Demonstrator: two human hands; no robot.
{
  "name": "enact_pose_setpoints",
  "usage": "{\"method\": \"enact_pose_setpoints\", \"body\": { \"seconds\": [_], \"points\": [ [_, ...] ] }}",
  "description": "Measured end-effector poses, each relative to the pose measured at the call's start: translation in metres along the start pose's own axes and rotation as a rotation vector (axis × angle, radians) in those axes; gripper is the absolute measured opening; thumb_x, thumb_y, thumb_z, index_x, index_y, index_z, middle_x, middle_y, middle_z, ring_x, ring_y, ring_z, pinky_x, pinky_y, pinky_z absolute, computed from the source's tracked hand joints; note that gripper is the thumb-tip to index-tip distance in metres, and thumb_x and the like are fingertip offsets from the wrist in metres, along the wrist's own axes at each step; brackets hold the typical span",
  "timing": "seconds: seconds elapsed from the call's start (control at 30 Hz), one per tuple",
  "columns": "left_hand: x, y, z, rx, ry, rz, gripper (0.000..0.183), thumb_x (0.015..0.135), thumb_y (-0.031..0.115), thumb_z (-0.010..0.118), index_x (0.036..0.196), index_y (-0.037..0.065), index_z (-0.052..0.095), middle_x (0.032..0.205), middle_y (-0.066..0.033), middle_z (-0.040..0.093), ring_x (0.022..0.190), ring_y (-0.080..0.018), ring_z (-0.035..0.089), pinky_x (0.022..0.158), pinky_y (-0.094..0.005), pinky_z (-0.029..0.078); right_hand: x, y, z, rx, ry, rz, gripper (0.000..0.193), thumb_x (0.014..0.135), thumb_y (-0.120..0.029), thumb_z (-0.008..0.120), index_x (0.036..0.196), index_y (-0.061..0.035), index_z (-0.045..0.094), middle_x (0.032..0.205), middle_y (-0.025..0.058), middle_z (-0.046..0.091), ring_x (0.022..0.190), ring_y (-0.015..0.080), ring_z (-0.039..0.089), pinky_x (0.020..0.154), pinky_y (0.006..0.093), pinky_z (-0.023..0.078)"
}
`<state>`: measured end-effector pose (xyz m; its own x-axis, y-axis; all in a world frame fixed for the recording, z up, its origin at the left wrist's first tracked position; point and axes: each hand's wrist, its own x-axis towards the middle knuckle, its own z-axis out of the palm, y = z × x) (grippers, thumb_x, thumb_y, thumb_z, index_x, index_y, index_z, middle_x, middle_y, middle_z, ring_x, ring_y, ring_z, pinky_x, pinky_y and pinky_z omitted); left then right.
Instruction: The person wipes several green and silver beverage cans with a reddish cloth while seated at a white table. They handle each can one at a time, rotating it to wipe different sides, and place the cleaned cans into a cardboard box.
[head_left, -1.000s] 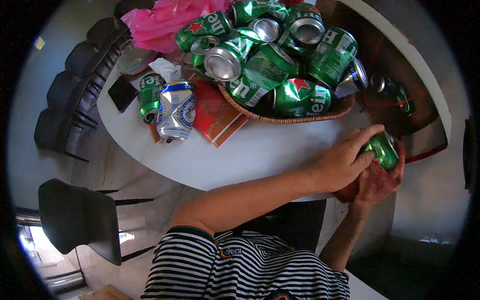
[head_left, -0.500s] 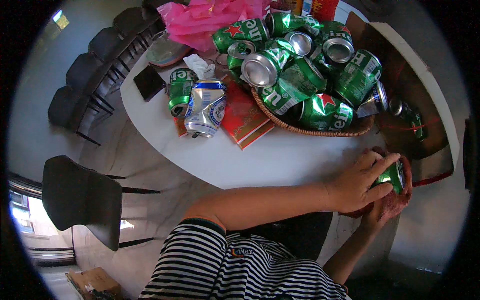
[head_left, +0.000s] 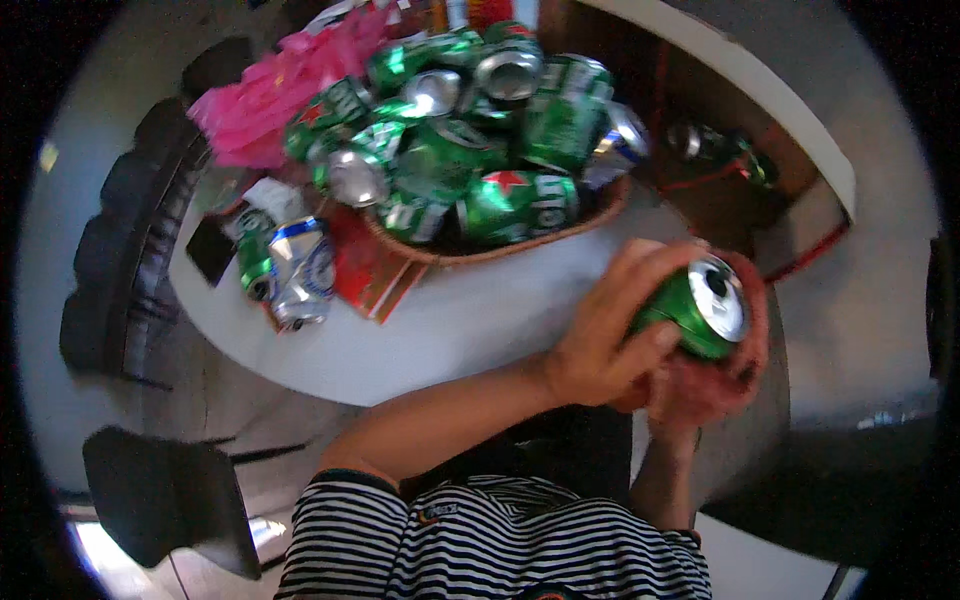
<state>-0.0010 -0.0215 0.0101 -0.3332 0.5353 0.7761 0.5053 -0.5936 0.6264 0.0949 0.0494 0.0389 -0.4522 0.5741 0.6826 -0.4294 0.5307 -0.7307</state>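
The left hand (head_left: 600, 335) is gripping a green can (head_left: 680, 318); the right hand (head_left: 690, 402) is cupping it with a reddish cloth (head_left: 757, 310); the can is tilting near the bench's (head_left: 480, 340) right edge; beyond, a wicker basket (head_left: 510, 251) is holding green cans (head_left: 515, 205); a silver-blue can (head_left: 303, 272) is resting farther left.

My short-sleeved shirt (head_left: 560, 515) is striped black and white. A small emblem (head_left: 430, 517) marks it, and my legwear (head_left: 565, 445) is dark
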Motion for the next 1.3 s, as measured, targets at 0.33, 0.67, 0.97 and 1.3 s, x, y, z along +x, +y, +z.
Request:
{"method": "enact_pose_setpoints", "body": {
  "seconds": [0.33, 0.67, 0.97, 1.3],
  "points": [
    [-0.009, 0.028, 0.032, -0.074, -0.164, -0.051, 0.064, 0.082, 0.029, 0.057, 0.13, -0.004, 0.032, 0.126, -0.019, 0.039, 0.114, -0.029, 0.04, 0.099, -0.0378, 0.03, -0.04, -0.018, -0.052, 0.386, -0.045, 0.271, 0.078, 0.069, -0.027, 0.076, 0.128, 0.0056, 0.038, 0.126, 0.0148, 0.047, 0.116, 0.0229, 0.047, 0.1, 0.0347, 0.036],
    [-0.086, 0.079, 0.045, 0.242, 0.188, -0.08, 0.065, 0.086, 0.048, 0.048, 0.126, 0.0, 0.034, 0.121, -0.0258, 0.04, 0.109, -0.0334, 0.045, 0.093, -0.0441, 0.037, -0.096, -0.026, -0.058, 0.838, -0.382, 0.603, 0.081, 0.068, -0.023, 0.076, 0.132, -0.0017, 0.032, 0.134, 0.0102, 0.04, 0.123, 0.0189, 0.041, 0.103, 0.0336, 0.032],
    [-0.062, 0.135, 0.055, 0.339, 0.527, 0.263, 0.037, 0.087, 0.036, 0.053, 0.109, 0.007, 0.049, 0.11, -0.0198, 0.048, 0.099, -0.0317, 0.05, 0.081, -0.0456, 0.043, -0.082, -0.031, -0.081, 0.742, -0.046, 0.395, 0.078, 0.071, -0.023, 0.075, 0.133, -0.001, 0.033, 0.132, 0.0174, 0.041, 0.124, 0.0262, 0.041, 0.105, 0.0377, 0.03],
    [-0.071, 0.14, 0.058, 0.202, 0.497, 0.226, 0.032, 0.088, 0.035, 0.052, 0.103, 0.008, 0.048, 0.101, -0.0161, 0.048, 0.09, -0.0282, 0.049, 0.074, -0.042, 0.043, -0.081, -0.025, -0.073, 0.598, -0.124, 0.497, 0.075, 0.073, -0.019, 0.074, 0.133, -0.0025, 0.034, 0.128, 0.0112, 0.047, 0.121, 0.0232, 0.043, 0.105, 0.0371, 0.03]
  ]
}}
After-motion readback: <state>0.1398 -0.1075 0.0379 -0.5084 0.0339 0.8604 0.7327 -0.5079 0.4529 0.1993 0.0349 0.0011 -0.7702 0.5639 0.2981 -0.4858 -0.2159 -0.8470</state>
